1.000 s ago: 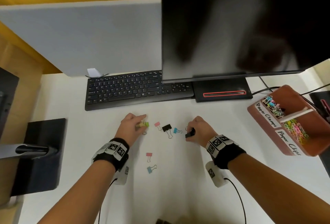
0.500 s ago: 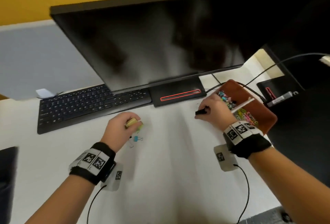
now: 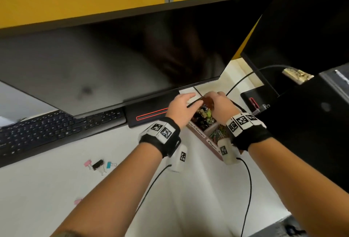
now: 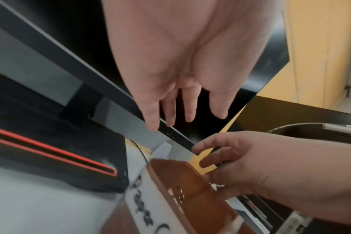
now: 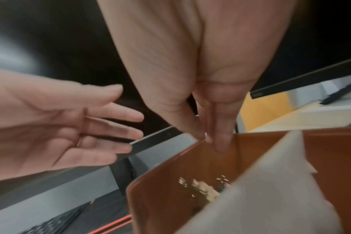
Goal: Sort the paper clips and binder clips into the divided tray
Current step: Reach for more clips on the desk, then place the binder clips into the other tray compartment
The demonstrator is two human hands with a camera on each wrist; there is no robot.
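The brown divided tray (image 3: 197,130) stands at the right of the desk, under the monitor's corner. Its far compartment holds several binder clips (image 3: 204,117); the near one holds coloured paper clips (image 3: 219,134). Both hands hover over the far compartment. My left hand (image 3: 187,101) is open with straight fingers and an empty palm (image 4: 182,120). My right hand (image 3: 214,98) points its straight fingers (image 5: 220,142) down into the tray (image 5: 170,182) and holds nothing. Pink (image 3: 87,163), black (image 3: 98,164) and blue (image 3: 109,164) binder clips lie on the desk to the left, with another pink clip (image 3: 77,201) nearer.
A large monitor (image 3: 113,57) overhangs the tray, its stand base (image 3: 149,115) just left of it. A black keyboard (image 3: 56,129) lies at the far left. Cables (image 3: 238,84) and a second dark screen (image 3: 311,19) crowd the right side.
Both hands moved right from the desk to above the tray. The yellow-green clip and the black clip they held are out of the fingers, and both hands have opened.
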